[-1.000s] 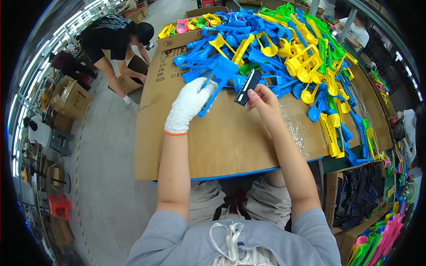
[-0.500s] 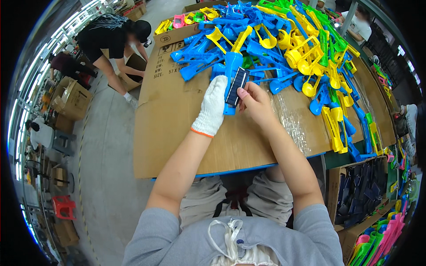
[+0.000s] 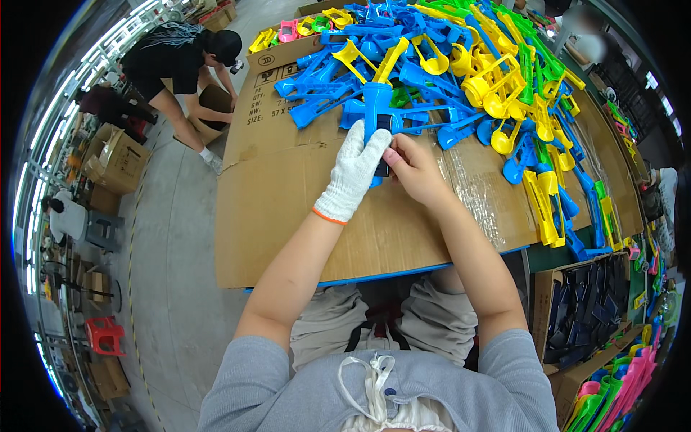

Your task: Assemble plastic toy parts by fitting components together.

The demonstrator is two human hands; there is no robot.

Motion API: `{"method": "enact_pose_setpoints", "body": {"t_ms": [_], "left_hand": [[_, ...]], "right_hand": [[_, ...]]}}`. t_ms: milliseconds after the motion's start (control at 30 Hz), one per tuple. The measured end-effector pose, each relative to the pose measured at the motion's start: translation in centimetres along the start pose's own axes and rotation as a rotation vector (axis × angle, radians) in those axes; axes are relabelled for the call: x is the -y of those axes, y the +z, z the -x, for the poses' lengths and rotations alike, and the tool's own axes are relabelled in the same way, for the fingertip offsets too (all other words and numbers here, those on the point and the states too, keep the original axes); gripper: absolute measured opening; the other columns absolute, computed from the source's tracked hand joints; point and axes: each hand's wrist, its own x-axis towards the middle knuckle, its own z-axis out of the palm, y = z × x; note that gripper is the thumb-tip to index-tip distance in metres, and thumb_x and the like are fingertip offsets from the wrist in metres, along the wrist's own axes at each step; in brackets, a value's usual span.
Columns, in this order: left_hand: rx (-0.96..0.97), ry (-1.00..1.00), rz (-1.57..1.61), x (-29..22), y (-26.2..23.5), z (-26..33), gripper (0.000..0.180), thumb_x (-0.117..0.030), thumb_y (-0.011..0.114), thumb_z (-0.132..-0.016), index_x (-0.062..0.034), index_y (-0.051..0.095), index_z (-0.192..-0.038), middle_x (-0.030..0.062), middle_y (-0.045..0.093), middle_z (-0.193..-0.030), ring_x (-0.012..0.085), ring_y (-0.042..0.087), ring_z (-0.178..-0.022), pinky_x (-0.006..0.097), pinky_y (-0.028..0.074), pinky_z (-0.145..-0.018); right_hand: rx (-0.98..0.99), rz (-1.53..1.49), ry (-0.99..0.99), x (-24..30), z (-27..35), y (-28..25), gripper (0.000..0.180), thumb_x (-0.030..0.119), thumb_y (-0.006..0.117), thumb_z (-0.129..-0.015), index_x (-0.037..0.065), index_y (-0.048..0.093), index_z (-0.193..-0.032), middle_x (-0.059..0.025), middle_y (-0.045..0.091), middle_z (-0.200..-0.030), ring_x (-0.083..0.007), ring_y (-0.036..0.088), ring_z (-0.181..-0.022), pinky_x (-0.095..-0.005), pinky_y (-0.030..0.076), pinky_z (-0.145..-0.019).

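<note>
My left hand [image 3: 350,171], in a white knitted glove with an orange cuff, is closed around a blue plastic lamp-like housing [image 3: 377,97] above the cardboard. Its thumb lies across a dark rectangular panel [image 3: 384,124] set along the housing's right side. My bare right hand [image 3: 416,169] pinches the panel's lower right edge between thumb and fingers; the fingertips are partly hidden. Just beyond the housing's top is a yellow forked piece [image 3: 392,59]; I cannot tell whether it is joined to the housing.
Blue, yellow and green plastic parts [image 3: 497,93] are heaped at the far side of the cardboard-covered table [image 3: 288,237]. At the right, a box [image 3: 541,309] holds several dark panels, with more coloured parts nearby. At the left, a person [image 3: 173,65] bends over a carton.
My left thumb has moved from beside the panel to across its face. The panel now sits closer in line with the housing. My right hand stays at the panel's edge.
</note>
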Motion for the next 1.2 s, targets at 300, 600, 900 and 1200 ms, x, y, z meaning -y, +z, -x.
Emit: {"method": "enact_pose_setpoints", "body": {"t_ms": [300, 600, 900, 1200], "left_hand": [[0.061, 0.240, -0.512, 1.7, -1.3, -0.1, 0.039, -0.021, 0.056, -0.089, 0.0003, 0.049, -0.121, 0.0263, 0.050, -0.119, 0.0253, 0.052, -0.110, 0.034, 0.042, -0.092], [0.229, -0.015, 0.060, 1.0, -1.1, -0.3, 0.031, -0.028, 0.053, -0.091, -0.0027, 0.055, -0.109, 0.0057, 0.059, -0.092, 0.0115, 0.053, -0.081, 0.028, 0.046, -0.071], [0.326, 0.020, -0.140, 0.6, -1.8, -1.4, 0.032, -0.023, 0.054, -0.091, -0.0012, 0.053, -0.115, 0.0007, 0.056, -0.098, 0.0063, 0.050, -0.086, 0.023, 0.044, -0.075], [0.278, -0.384, 0.419, 1.3, -2.7, -2.6, 0.036, -0.030, 0.053, -0.089, -0.0005, 0.055, -0.110, 0.0110, 0.062, -0.095, 0.0199, 0.061, -0.081, 0.034, 0.051, -0.073]], "right_hand": [[0.056, -0.124, 0.007, -0.3, -0.3, -0.4, 0.013, 0.016, 0.052, -0.092, 0.005, 0.050, -0.086, 0.0016, 0.050, -0.072, -0.0067, 0.047, -0.061, -0.0227, 0.042, -0.052], [-0.161, -0.330, 0.130, 1.2, -0.3, -1.1, 0.037, 0.020, 0.062, -0.086, 0.001, 0.051, -0.115, -0.0057, 0.057, -0.101, -0.0120, 0.055, -0.091, -0.0276, 0.044, -0.084], [-0.117, -0.334, 0.145, 1.3, -0.4, -1.6, 0.024, 0.019, 0.062, -0.086, 0.004, 0.053, -0.103, -0.0012, 0.058, -0.096, -0.0095, 0.055, -0.088, -0.0234, 0.044, -0.078], [0.051, -1.134, 0.054, 0.1, -1.0, -5.9, 0.026, 0.017, 0.045, -0.093, -0.002, 0.053, -0.110, -0.0108, 0.061, -0.103, -0.0220, 0.059, -0.093, -0.0356, 0.048, -0.084]]}}
